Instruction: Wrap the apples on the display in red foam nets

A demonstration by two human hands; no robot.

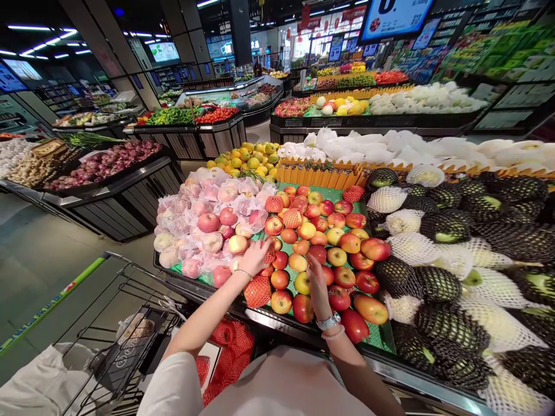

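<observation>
My left hand (255, 258) reaches over the left edge of the loose apples. Its fingers curl round an apple in a red foam net (269, 253), partly hidden by the hand. Just below lies a bigger netted apple (258, 291). To the right, my right hand (318, 284), with a watch at the wrist, is among the bare red-and-yellow apples. Its fingers are stretched out beside a yellowish apple (297, 262), and I see nothing held in them. More apples, such as a long red-yellow one (371, 309), lie around it on green matting (385, 336).
Wrapped pink apples (208, 222) are heaped on the left, with yellow fruit (247, 159) behind. Net-wrapped dark fruit (446, 289) fills the right. A shopping cart (108, 323) stands at lower left, and red foam nets (232, 355) lie below the stand's metal edge (277, 322).
</observation>
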